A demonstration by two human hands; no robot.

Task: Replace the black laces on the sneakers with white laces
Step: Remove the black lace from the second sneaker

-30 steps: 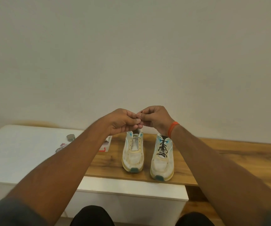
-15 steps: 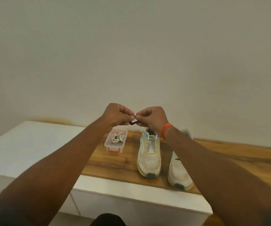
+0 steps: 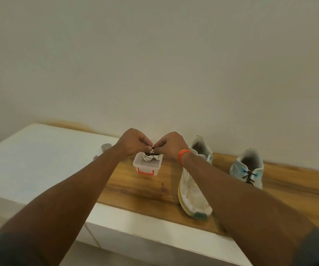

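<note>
White-and-teal sneakers, count two, are standing on the wooden tabletop (image 3: 135, 191): the near sneaker (image 3: 193, 196) is sitting partly under the right forearm with no lace showing on its visible part, and the far sneaker (image 3: 248, 167) is sitting well apart to its right with a black lace still crossing its eyelets (image 3: 249, 176). Both are lying with their long axes running from the wall toward the person, toes nearest the camera and heel openings facing the wall. One clear plastic box (image 3: 148, 165) with a red latch is resting on the wood left of the near sneaker, and one coil of white laces (image 3: 147, 157) is lying inside it. One loose black lace (image 3: 153, 150) is being held bunched just above the box; the left hand (image 3: 133, 141) and the right hand (image 3: 171, 144) are each pinching it between curled fingertips and thumb, the two pinches almost touching. One orange wristband (image 3: 183, 155) is circling the right wrist. One small grey round container (image 3: 106, 147) is sitting on the white cabinet top (image 3: 39, 160); a second small object beside it is too hidden to identify. No brand mark or writing is legible on anything
</note>
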